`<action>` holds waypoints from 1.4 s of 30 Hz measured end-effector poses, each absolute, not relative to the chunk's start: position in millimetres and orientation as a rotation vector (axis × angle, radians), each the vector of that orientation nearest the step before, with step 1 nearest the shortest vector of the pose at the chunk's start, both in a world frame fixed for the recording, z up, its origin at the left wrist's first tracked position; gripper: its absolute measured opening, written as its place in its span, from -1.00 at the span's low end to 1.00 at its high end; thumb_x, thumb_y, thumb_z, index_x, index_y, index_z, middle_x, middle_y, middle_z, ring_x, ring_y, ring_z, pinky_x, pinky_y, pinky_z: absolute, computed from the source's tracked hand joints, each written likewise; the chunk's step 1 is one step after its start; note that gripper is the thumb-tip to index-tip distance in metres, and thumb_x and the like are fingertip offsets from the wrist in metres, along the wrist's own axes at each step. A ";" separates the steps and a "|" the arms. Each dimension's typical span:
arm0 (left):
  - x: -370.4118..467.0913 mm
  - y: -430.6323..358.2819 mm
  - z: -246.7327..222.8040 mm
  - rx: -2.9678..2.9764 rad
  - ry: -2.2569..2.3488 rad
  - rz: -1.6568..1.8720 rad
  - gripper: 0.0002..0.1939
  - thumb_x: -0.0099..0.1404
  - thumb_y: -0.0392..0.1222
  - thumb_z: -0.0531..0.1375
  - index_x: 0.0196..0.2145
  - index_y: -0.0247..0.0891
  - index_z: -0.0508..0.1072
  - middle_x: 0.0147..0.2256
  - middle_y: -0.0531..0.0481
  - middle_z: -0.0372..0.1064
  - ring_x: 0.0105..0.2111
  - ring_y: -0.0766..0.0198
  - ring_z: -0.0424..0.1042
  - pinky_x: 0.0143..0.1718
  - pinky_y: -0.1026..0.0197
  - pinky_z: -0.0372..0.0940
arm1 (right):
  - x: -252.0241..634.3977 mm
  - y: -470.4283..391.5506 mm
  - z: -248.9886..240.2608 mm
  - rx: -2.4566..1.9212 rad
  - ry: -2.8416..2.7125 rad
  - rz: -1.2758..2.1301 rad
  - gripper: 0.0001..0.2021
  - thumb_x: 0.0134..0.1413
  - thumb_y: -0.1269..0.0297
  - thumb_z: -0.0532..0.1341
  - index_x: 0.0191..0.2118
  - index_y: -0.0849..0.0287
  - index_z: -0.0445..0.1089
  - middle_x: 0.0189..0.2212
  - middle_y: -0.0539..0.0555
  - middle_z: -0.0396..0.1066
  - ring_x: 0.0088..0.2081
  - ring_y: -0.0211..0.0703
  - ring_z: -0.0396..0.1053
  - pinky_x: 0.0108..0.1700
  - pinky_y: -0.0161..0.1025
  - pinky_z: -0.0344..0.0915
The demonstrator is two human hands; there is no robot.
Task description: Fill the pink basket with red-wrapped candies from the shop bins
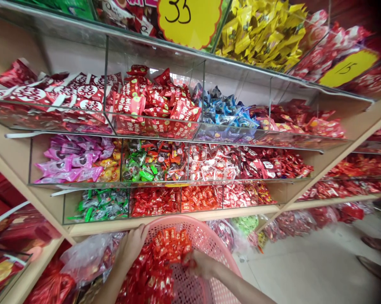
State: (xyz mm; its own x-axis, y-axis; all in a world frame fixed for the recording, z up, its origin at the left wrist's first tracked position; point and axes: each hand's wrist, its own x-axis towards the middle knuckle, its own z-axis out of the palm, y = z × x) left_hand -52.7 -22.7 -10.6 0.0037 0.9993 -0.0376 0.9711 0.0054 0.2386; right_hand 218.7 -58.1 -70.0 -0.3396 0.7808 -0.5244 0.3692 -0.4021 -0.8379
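One round, perforated pink plastic basket [206, 236] is below four tiers of a pale wooden, glass-fronted shelf [247, 212]. Red shiny-wrapped candies [155, 274], too many to count, lie inside. Of two hands, the left hand [136, 238] holds the basket's rim; the right hand [198, 264] is among the candies, too blurred to tell whether it grips any. Two large yellow price signs [193, 25] show above. Two forearms partly hide the basket.
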 end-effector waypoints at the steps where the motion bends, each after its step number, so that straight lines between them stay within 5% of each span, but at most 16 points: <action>1: -53.1 -22.5 -11.7 2.077 2.080 0.211 -0.52 0.33 0.02 -0.25 -0.14 -0.15 0.38 -0.29 -0.16 0.49 -0.32 0.06 0.49 -0.39 0.18 0.24 | 221.5 -56.2 -59.6 -1.537 -1.593 1.819 -0.89 -0.37 0.41 0.31 -0.54 0.23 0.42 -0.72 -0.09 0.29 -0.67 -0.34 0.20 -0.59 -0.41 0.09; 7: -53.5 -21.2 -13.1 2.085 2.075 0.198 -0.53 0.34 0.01 -0.26 -0.15 -0.14 0.38 -0.30 -0.13 0.50 -0.31 0.09 0.49 -0.38 0.20 0.25 | 235.0 -6.7 6.4 -1.318 -1.940 1.582 -0.78 -0.12 0.19 0.22 -0.49 0.27 0.44 -0.60 -0.01 0.39 -0.59 -0.33 0.27 -0.52 -0.38 0.19; 14: -50.5 -23.6 -5.1 2.060 2.109 0.142 -0.54 0.34 0.00 -0.23 -0.11 -0.18 0.38 -0.27 -0.16 0.49 -0.31 0.11 0.49 -0.36 0.22 0.25 | 242.7 73.8 5.3 -1.662 -1.947 0.632 -0.83 0.01 0.45 0.08 -0.37 0.28 0.43 -0.46 0.08 0.44 -0.39 -0.27 0.34 -0.33 -0.37 0.20; 21: -48.6 -24.4 0.6 2.041 2.092 0.129 -0.55 0.34 -0.01 -0.22 -0.10 -0.19 0.37 -0.27 -0.17 0.49 -0.31 0.09 0.49 -0.37 0.21 0.25 | 236.5 91.3 -8.3 -1.860 -2.060 0.454 -0.77 -0.02 0.53 0.09 -0.28 0.23 0.46 -0.22 0.22 0.41 -0.26 -0.18 0.37 -0.25 -0.32 0.15; 42: -51.4 -23.9 -5.0 2.052 2.098 0.146 -0.52 0.33 0.03 -0.24 -0.13 -0.14 0.38 -0.29 -0.15 0.49 -0.33 0.07 0.49 -0.38 0.20 0.25 | 232.7 90.2 -7.7 -1.915 -2.156 0.384 -0.83 0.00 0.48 0.11 -0.36 0.24 0.46 -0.30 0.19 0.43 -0.32 -0.21 0.35 -0.34 -0.34 0.09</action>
